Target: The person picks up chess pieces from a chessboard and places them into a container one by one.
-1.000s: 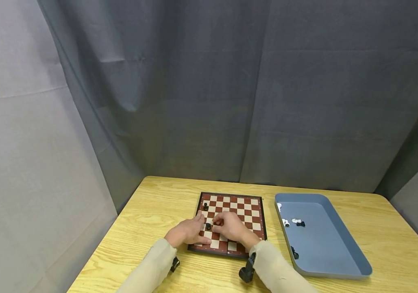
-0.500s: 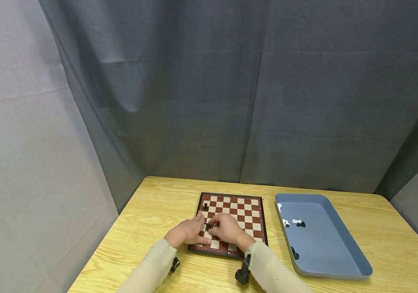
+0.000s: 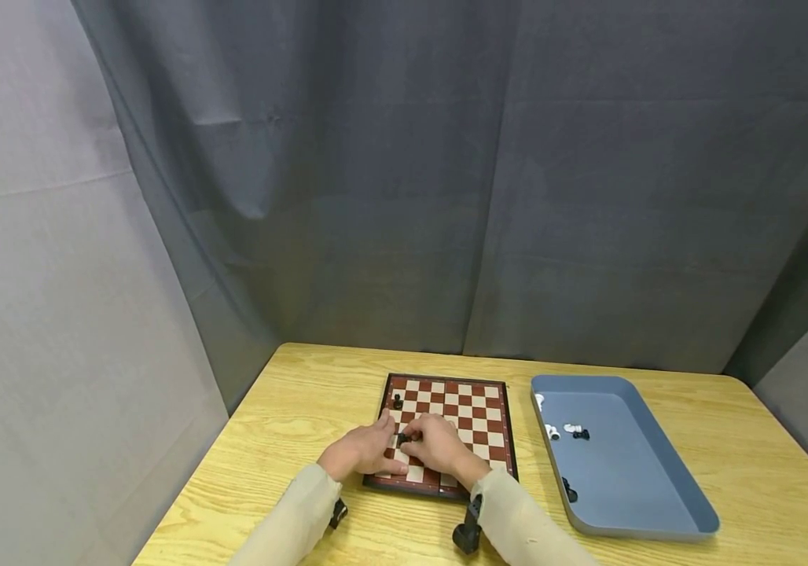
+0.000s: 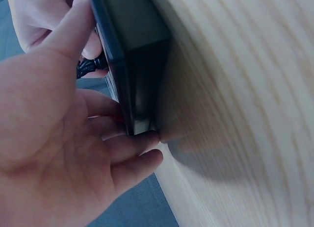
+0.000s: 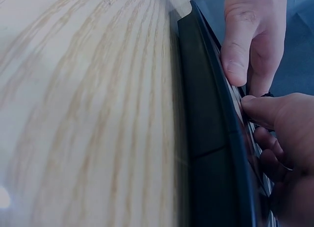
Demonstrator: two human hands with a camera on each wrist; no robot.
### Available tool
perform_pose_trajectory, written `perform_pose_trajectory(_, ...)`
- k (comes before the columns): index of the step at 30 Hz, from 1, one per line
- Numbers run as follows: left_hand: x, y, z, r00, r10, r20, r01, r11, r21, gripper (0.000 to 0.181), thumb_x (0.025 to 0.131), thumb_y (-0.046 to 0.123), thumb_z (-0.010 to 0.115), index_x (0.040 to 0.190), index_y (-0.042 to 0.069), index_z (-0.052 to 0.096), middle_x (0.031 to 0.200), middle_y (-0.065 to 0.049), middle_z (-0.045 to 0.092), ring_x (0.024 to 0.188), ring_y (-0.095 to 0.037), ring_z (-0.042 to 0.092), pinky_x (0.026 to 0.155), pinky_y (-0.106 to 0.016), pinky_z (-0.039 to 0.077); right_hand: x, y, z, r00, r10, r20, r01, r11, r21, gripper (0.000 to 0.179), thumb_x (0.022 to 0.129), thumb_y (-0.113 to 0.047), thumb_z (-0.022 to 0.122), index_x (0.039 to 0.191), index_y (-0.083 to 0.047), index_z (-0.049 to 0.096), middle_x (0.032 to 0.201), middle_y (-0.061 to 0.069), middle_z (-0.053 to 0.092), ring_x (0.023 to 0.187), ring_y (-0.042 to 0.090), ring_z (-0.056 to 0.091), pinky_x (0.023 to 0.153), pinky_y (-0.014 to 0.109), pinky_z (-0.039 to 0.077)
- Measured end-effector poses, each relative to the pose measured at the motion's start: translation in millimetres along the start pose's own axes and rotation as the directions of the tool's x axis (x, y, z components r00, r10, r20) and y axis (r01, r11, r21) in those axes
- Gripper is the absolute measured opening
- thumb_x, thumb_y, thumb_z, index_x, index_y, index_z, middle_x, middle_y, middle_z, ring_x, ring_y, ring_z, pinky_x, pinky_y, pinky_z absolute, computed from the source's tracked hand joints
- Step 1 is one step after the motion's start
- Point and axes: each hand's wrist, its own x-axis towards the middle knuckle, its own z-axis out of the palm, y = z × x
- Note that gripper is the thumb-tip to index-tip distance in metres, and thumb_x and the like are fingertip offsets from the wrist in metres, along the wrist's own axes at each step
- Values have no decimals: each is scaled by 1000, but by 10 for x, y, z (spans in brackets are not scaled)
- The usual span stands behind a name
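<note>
A red-and-white chessboard [image 3: 475,401] with a dark rim lies on the wooden table. My left hand [image 3: 360,451] rests along its left edge, thumb and fingers spread. The left wrist view has its fingers [image 4: 130,146] touching the board's dark side. With thumb and fingers my right hand [image 3: 441,446] pinches a black chess piece [image 3: 402,439] on the left part of the board, between the two hands. Ridges show on that chess piece [image 4: 88,67] in the left wrist view, its far end hidden by fingers. A second black chess piece [image 3: 398,402] stands farther back on the board.
A shallow blue-grey tray [image 3: 637,479] sits right of the board. Several white chess pieces [image 3: 552,432] and black chess pieces [image 3: 582,434] lie along its left part. Behind the table [image 3: 326,362] hangs a dark grey curtain [image 3: 390,236].
My right hand has shifted slightly left and closed its fingertips onto the black chess piece. The left hand has stayed at the board's edge.
</note>
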Motion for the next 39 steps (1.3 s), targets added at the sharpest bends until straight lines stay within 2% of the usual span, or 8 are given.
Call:
perform_pose_trajectory(8,2,7,3,1000,-7,0,7,1000,-11,100,81,64,57,149,-1,23,155,-18,15,118,-30,52,95,-37,45,-18,11,-27,1000,-16,11,15,1000,19,11,87,-21,70,93,-12,72,82,-5,59,74,10,54,65,31,44)
perform_pose_trajectory(16,6,4,-8,1000,-12,9,12,1000,-12,98,81,64,56,149,1,24,155,-17,14,117,-29,53,94,-37,46,-54,45,-130,997,58,43,-63,991,117,10,89,-17,67,97,-11,67,80,-7,61,71,6,56,63,26,48)
perform_pose_trajectory(23,1,6,-11,1000,-19,12,19,999,-26,99,81,65,57,150,2,23,156,-16,14,116,-29,54,92,-37,46,-104,81,-257,996,65,66,-76,981,179,10,86,-12,69,95,-9,67,82,-4,61,72,9,57,62,27,48)
perform_pose_trajectory(33,5,9,1,1000,-22,11,23,998,-58,99,81,63,58,150,1,22,156,-16,13,120,-32,50,96,-38,44,-222,167,-437,992,113,54,-122,974,190,9,85,-12,70,93,-10,65,81,-4,58,72,11,54,63,29,46)
perform_pose_trajectory(37,9,11,8,1000,-27,14,27,998,-58,99,81,63,58,150,2,21,156,-15,12,115,-31,54,91,-37,47,-272,198,-530,991,129,44,-135,970,201,9,86,-10,69,92,-10,63,81,-2,58,71,12,54,61,29,46)
perform_pose_trajectory(39,11,8,14,1000,-24,15,25,998,-60,99,81,63,58,150,2,21,157,-15,11,105,-28,59,84,-34,49,-290,218,-575,990,140,29,-143,970,197,9,85,-9,70,92,-9,63,80,-2,58,71,13,54,60,30,46)
